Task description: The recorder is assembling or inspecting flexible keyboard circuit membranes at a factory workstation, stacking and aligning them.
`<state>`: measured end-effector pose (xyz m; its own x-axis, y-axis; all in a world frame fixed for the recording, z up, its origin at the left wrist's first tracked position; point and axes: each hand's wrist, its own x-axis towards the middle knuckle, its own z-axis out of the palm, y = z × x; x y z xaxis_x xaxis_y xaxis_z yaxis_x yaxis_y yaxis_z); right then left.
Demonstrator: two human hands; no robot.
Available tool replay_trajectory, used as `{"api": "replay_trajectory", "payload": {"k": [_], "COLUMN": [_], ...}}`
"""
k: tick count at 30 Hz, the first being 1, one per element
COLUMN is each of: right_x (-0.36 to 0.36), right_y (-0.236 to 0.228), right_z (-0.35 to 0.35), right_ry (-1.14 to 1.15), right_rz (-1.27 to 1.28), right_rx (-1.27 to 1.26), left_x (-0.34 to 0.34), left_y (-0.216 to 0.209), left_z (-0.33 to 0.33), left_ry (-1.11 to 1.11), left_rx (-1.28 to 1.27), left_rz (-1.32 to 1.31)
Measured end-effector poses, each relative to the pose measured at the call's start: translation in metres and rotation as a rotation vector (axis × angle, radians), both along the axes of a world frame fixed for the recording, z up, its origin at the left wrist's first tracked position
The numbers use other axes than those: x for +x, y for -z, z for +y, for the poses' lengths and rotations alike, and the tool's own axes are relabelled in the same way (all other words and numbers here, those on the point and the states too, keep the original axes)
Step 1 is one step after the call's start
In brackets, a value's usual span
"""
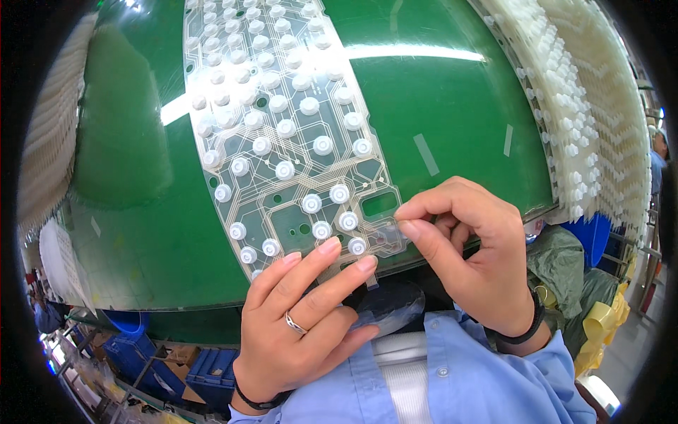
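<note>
A long, clear keyboard membrane [289, 187] with silvery traces and rows of white rubber domes lies on the green tabletop, running away from me. My left hand [300, 318], wearing a ring, rests its outstretched fingertips on the membrane's near end, below the lowest domes. At the near right corner, my right hand [473, 244] pinches thumb and forefinger together against the membrane's edge. Whatever sits between those two fingertips is too small to make out. Just beside them, a clear patch [388, 240] covers part of the corner.
Pale strips [425, 154] lie on the green table [452, 99] to the right. Tall stacks of domed membranes [565, 106] stand along the right edge, and another stack [53, 120] on the left. Blue crates [212, 374] are below left; dark green and yellow bags [600, 325] hang at right.
</note>
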<state>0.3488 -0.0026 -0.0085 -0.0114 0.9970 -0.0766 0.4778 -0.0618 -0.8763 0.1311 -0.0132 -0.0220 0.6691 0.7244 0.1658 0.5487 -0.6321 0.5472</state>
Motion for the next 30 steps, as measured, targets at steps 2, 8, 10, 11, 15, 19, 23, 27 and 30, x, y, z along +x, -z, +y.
{"api": "replay_trajectory", "payload": {"k": [2, 8, 10, 11, 15, 19, 23, 27, 30], "right_x": [0.0000, 0.0039, 0.0035, 0.0035, 0.0014, 0.0008, 0.0009, 0.0004, -0.0003], "right_y": [-0.0015, -0.0048, -0.0053, -0.0052, -0.0031, -0.0012, -0.0008, -0.0002, -0.0003], "right_z": [-0.0001, 0.0003, 0.0006, 0.0005, 0.0004, 0.0010, 0.0015, 0.0016, 0.0017], "right_ry": [0.001, 0.117, 0.055, 0.025, -0.005, -0.009, -0.013, -0.009, -0.005], "right_rz": [0.023, 0.324, 0.207, 0.148, 0.040, 0.022, 0.006, 0.004, 0.002], "right_rx": [-0.026, -0.192, -0.152, -0.132, -0.051, -0.029, -0.021, -0.017, -0.013], "left_x": [-0.0011, -0.0022, -0.0023, -0.0022, -0.0018, -0.0026, -0.0026, -0.0030, -0.0028], "left_y": [0.0010, -0.0001, -0.0001, 0.0001, 0.0003, 0.0005, 0.0006, 0.0008, 0.0002], "left_z": [0.0000, 0.0012, 0.0012, 0.0012, 0.0012, 0.0011, 0.0012, 0.0014, 0.0015], "left_ry": [0.002, 0.001, 0.001, 0.003, 0.010, 0.008, 0.010, 0.014, 0.014], "left_rx": [0.003, -0.023, -0.027, -0.024, -0.015, -0.017, -0.018, -0.012, -0.015], "left_rz": [-0.003, -0.012, -0.011, -0.011, -0.011, -0.010, -0.010, -0.009, -0.003]}}
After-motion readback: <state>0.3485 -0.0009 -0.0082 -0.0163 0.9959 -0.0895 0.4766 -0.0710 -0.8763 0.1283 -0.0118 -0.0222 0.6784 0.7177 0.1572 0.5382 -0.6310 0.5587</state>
